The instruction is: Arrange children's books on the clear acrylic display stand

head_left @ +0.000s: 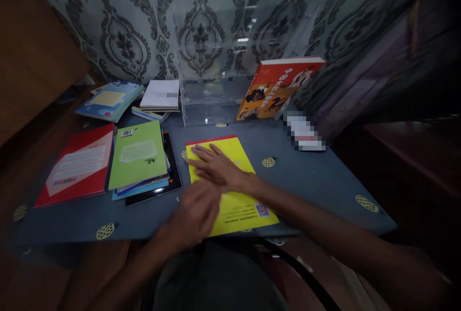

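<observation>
A yellow book (230, 150) with a red strip along its far edge and a QR code near its close corner lies flat on the table. My right hand (219, 169) rests palm down on its cover, open, the fingers pointing left and slightly apart. My left hand (200, 212) is curled into a loose fist at the book's left edge, close against the right hand. Motion blurs it, and whatever its fingers hold, if anything, is hidden.
Left of the yellow book are a green book (139, 152) on a small pile and a red book (81, 167). Behind them lie a blue book (111, 99) and a white-covered stack (161, 93). A clear acrylic rack (182, 90) holds an orange-red book (268, 87). A pixelated object (304, 132) lies right.
</observation>
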Action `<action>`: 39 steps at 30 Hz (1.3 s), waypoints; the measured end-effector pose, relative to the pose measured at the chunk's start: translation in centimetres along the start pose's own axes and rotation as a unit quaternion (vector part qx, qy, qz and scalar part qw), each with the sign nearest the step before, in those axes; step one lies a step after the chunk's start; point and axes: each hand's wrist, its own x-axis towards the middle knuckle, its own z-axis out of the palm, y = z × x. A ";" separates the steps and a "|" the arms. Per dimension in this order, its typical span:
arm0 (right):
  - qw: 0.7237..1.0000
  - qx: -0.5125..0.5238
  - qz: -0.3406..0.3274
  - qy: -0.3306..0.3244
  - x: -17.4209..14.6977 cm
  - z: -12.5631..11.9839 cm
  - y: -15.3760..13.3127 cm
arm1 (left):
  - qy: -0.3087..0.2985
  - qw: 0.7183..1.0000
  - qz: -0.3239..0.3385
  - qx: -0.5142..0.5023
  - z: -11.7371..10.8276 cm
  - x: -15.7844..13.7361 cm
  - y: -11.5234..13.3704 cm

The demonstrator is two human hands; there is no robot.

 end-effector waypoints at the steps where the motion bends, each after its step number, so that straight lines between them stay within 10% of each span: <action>1: 1.000 0.009 -0.013 -0.004 -0.3 0.0 -0.4 | 0.035 0.999 -0.036 0.018 -0.5 0.6 -0.8; 9: 0.995 0.048 -0.067 -0.054 -7.1 -1.3 -5.5 | -0.034 0.994 -0.104 -0.003 -0.3 2.4 -4.8; 22: 0.999 0.012 0.036 -0.008 -18.2 -0.7 -3.9 | -0.305 0.930 0.060 0.198 -1.5 -4.9 -1.6; 39: 0.964 0.198 0.109 0.142 -20.9 -1.1 -2.4 | -0.101 0.960 0.180 0.189 -3.7 -2.5 1.1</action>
